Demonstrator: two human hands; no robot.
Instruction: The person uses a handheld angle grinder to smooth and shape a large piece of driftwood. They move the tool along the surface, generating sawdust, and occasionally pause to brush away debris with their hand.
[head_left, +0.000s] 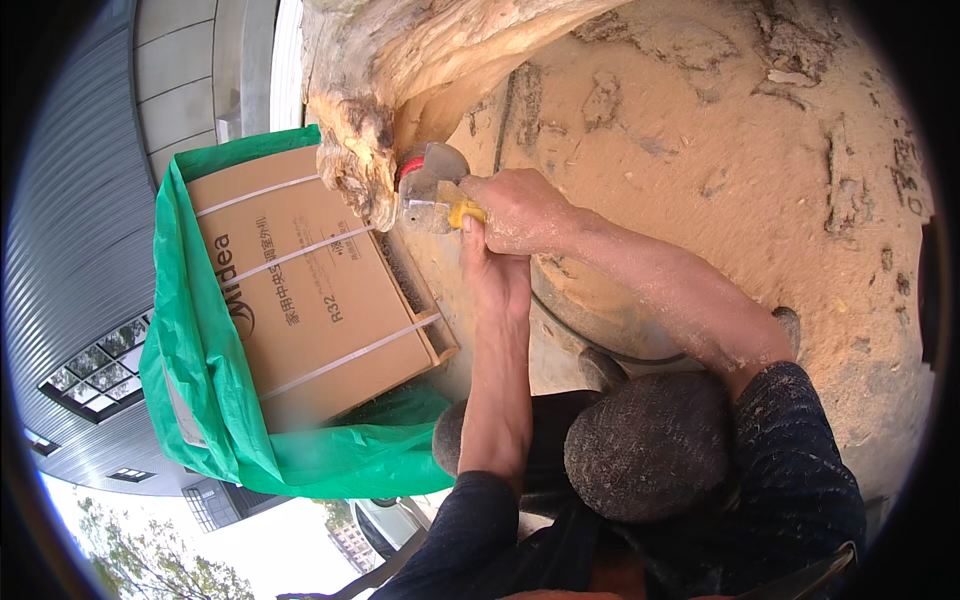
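My right hand (525, 210) is closed around the yellow body of a dusty power tool, which looks like an angle grinder (435, 191). Below it my left hand (495, 274) grips the same tool from underneath, with the thumb up against the yellow part. A grey guard and a red part show at the tool's head. The head is close against the broken, rough end of a large pale piece of wood (356, 161); whether it touches cannot be told. Fine sawdust coats both my hands and forearms.
A strapped Midea cardboard box (315, 300) stands left on a wooden pallet (444, 341), partly wrapped in green plastic sheeting (360, 457). Sawdust (720, 150) covers the ground at the right, with bark-like pieces in it. A dark cable (574, 337) curves near my knees.
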